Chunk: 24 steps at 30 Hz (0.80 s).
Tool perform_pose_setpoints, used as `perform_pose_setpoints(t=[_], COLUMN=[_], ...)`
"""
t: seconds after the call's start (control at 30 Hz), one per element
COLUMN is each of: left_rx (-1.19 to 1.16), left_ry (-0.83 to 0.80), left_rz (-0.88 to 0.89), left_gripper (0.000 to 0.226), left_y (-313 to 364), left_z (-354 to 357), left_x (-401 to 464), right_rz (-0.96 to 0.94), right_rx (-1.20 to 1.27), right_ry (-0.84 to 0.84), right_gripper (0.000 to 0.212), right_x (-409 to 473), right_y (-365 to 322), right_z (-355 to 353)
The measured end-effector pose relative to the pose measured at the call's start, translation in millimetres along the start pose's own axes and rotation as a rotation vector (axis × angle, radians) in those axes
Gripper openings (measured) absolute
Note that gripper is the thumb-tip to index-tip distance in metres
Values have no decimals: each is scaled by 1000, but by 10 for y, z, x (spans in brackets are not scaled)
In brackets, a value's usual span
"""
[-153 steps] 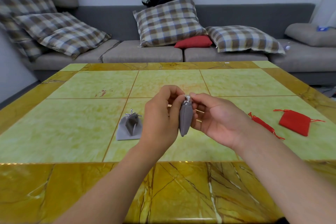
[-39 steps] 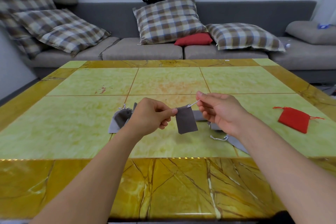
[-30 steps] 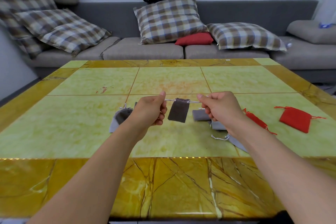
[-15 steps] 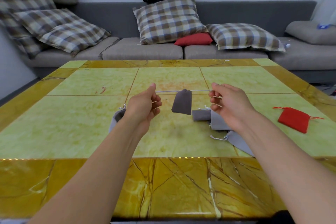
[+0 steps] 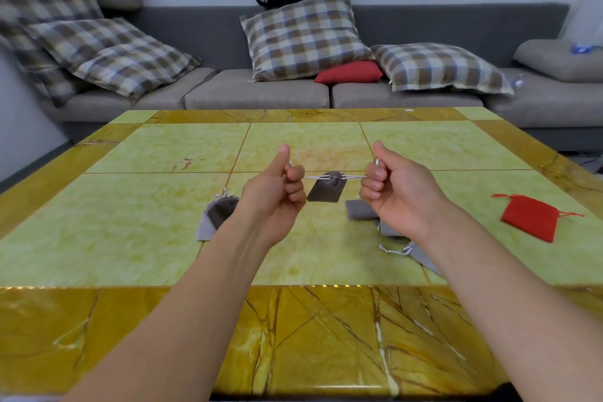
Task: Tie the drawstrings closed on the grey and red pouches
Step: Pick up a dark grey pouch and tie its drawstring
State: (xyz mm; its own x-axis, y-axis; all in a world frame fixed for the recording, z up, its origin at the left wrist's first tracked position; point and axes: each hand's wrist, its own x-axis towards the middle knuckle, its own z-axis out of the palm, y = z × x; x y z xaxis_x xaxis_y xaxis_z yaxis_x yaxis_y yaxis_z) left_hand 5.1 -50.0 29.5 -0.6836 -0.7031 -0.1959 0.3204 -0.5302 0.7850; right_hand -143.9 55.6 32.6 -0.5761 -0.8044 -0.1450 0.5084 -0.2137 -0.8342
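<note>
Left hand: fingers curled, thumb raised, clamped on one end of the pale cord. Right hand: fingers curled likewise, clamped on the other end. Cord drawn taut and level between the two fists, well above the table. Grey pouch hanging from the cord midway between the hands, mouth gathered to a tight pucker, body clear of the tabletop.

Beneath and beside the right wrist: further grey pouches lying flat near the middle of the table, one loose cord end showing towards the near edge; whether knotted, cannot tell. Left of the left wrist: another grey pouch, mouth gaping open, cord slack. Near the right edge: red pouch lying flat, strings trailing, not cinched.

Judged progress: early to middle. Held pouch cinched, knot apparently not yet made. Left to do: knot on this pouch, closure of the open grey pouch, any untied ones under the right arm, and the red pouch.

Behind the far edge: sofa with checked cushions.
</note>
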Motion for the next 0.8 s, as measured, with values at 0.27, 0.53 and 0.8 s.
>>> perform_pose_setpoints(t=[0.27,0.53,0.8], left_rx=[430,611,567], left_ry=[-30,-73,-61], left_rz=[172,232,140], left_gripper=[24,26,16], left_y=[-39,-124,-190], left_z=[-30,-14,5], left_x=[-89,-72,-49], right_rz=[-83,-193,-260], right_rx=[-262,-405,-490], right_ry=[-176,-158,-171], right_gripper=[19,30,19], right_x=[-122,-139,-155], right_y=[-6,37,40], right_z=[-24,-7,31])
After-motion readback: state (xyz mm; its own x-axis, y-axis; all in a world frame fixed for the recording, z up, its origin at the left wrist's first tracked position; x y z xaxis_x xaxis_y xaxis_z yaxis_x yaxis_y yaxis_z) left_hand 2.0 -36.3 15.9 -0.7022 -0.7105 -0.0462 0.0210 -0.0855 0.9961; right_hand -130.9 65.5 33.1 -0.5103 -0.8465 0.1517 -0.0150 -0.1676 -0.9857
